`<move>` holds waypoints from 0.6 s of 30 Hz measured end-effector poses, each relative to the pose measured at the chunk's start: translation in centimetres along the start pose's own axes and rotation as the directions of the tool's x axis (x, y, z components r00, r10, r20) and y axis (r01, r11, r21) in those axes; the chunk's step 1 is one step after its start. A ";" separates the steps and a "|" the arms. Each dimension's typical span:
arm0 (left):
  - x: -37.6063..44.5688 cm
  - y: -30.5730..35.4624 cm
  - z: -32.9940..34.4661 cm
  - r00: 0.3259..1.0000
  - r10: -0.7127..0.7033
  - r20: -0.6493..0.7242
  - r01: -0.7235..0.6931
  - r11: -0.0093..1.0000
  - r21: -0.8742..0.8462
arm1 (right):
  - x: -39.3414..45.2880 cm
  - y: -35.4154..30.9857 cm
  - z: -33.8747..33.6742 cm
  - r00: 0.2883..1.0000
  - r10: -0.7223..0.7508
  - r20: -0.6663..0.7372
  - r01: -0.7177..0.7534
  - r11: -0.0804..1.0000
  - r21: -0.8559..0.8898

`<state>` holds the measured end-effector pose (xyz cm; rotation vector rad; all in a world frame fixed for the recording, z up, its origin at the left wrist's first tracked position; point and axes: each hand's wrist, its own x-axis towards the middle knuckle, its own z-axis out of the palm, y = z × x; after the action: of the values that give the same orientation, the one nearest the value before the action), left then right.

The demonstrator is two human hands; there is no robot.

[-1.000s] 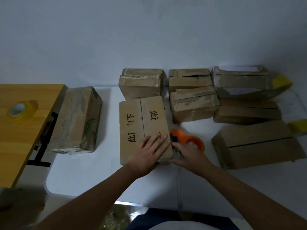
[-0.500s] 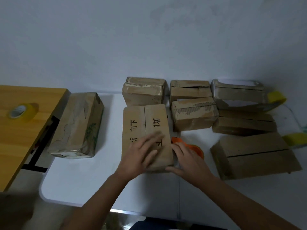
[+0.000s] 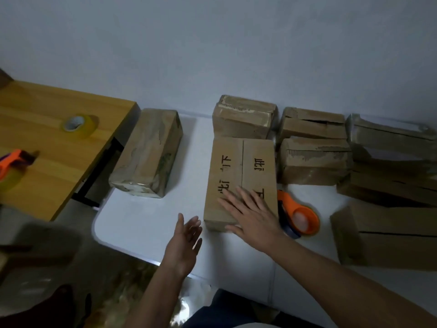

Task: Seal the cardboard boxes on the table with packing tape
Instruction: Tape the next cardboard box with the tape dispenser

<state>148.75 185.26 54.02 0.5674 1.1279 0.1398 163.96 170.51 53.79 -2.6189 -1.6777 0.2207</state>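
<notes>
Fingers: right hand [image 3: 254,217] flat and spread on box [image 3: 241,181] at table [image 3: 142,223] front; left hand [image 3: 183,242] splayed, empty, just beside it. Dispenser [image 3: 296,215] against box's right side. Risk: unheld flaps lift, seam tapes crooked.

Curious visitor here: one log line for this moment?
right hand: flat on lettered box | left hand: open, beside box | tape dispenser: on table

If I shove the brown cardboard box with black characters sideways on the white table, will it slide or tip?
The brown cardboard box with black characters lies low and flat, so it probably slides rather than tips. The white table looks smooth, so probably little drag. The right hand rests flat on it; the lid probably holds its shape.
</notes>
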 end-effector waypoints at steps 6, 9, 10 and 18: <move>0.1 0.2 -0.1 0.986 0.154 -0.067 -0.154 0.988 0.011 | -0.2 -0.1 0.7 0.999 -0.003 -0.048 0.001 0.999 -0.036; 0.3 -0.2 -0.1 0.962 0.252 -0.107 -0.253 0.968 0.012 | -0.3 -0.1 0.7 0.999 -0.003 -0.035 0.002 0.999 -0.034; 0.3 -0.4 -0.1 0.951 0.284 -0.121 -0.283 0.959 0.029 | -0.2 -0.1 0.7 0.999 -0.005 -0.031 0.004 1.000 -0.031; 2.2 -0.5 0.4 0.916 0.388 -0.098 -0.364 0.910 0.199 | 0.1 -0.1 0.5 1.000 -0.006 -0.017 0.005 0.999 -0.041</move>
<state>149.97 185.60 52.07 0.9462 1.1585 0.4216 163.85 170.55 53.29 -2.6369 -1.7015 0.1648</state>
